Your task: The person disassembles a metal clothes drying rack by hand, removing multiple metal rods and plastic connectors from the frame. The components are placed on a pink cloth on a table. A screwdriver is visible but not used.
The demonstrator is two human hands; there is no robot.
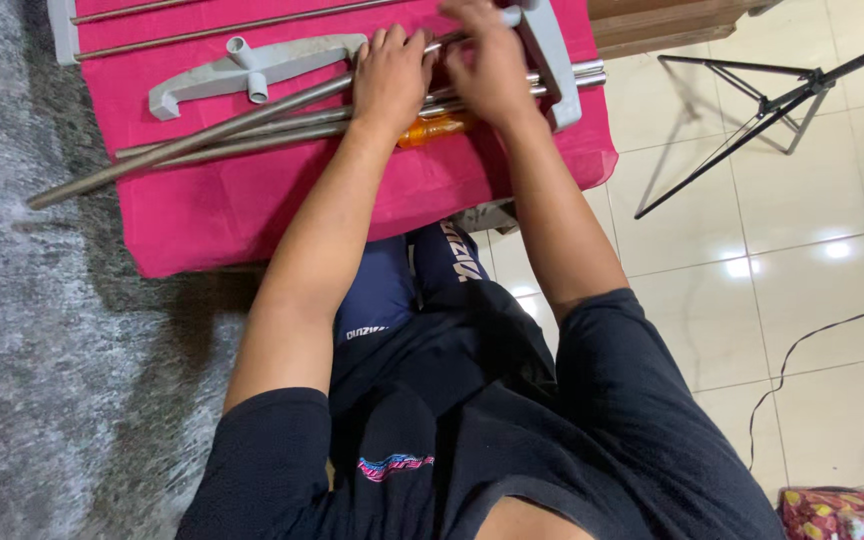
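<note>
My left hand [389,78] rests over a bundle of long grey metal rods [192,137] lying across a pink cloth-covered table [252,210], fingers curled on the rods. My right hand [487,62] grips a rod where it meets a grey plastic bracket [552,60] standing at the rods' right end. An orange tool handle [437,130] lies under my wrists, partly hidden. A second grey plastic bracket [252,65] with a short tube socket lies flat to the left of my left hand.
Two thin rods [202,30] lie at the table's far side. A grey carpet [22,330] covers the floor on the left, white tiles [812,250] on the right. A black tripod stand [752,110] and a black cable [802,350] sit on the tiles.
</note>
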